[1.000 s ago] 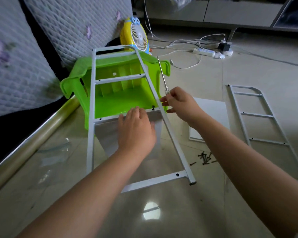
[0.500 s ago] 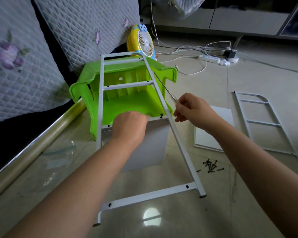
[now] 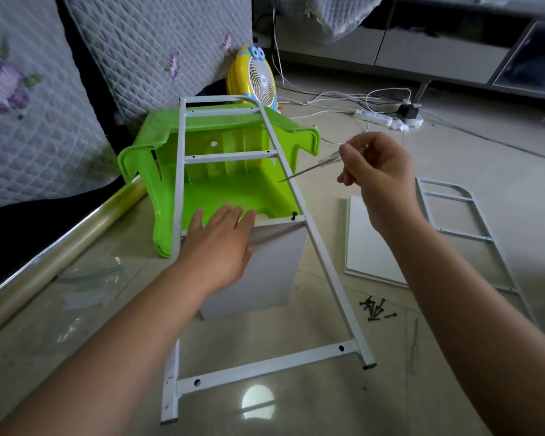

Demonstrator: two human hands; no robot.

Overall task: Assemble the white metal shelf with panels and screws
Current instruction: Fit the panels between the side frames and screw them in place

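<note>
Right hand: the right hand [image 3: 379, 171], right of centre in the frame, pinched the clear handle of a thin screwdriver [image 3: 309, 170] between curled fingers and thumb, raised above the frame with the tip pointing down-left, off the screw.
Left hand: the left hand [image 3: 221, 243] lay flat at centre frame, fingers straight and together, pressing the top edge of the white panel [image 3: 265, 278] where it met a rung.
Panel: it stood under the rung, its lower edge on the floor, hanging down from the white side frame [image 3: 320, 265].
Screw: one dark screw [image 3: 294, 215] stood proud at the panel's right corner, just beside the right rail; it looked only partly driven.
Side frame: ladder-shaped, it leaned with its top end on an overturned green plastic stool [image 3: 233, 190] in the upper centre and its feet on the floor at lower centre; the bottom rung showed unfilled holes.
Spare parts: a small heap of loose black screws [image 3: 373, 308] lay on the floor at lower right, a second panel [image 3: 372, 243] lay flat right of the frame, and a second side frame [image 3: 466, 221] lay at far right.
Step in hand: judged as fastening the first panel to the first side frame, early in the assembly.
Next move: likely calls for bringing the tip down into the screw head, keeping the shaft in line with it, while the flat palm steadied the panel against shifting.
</note>
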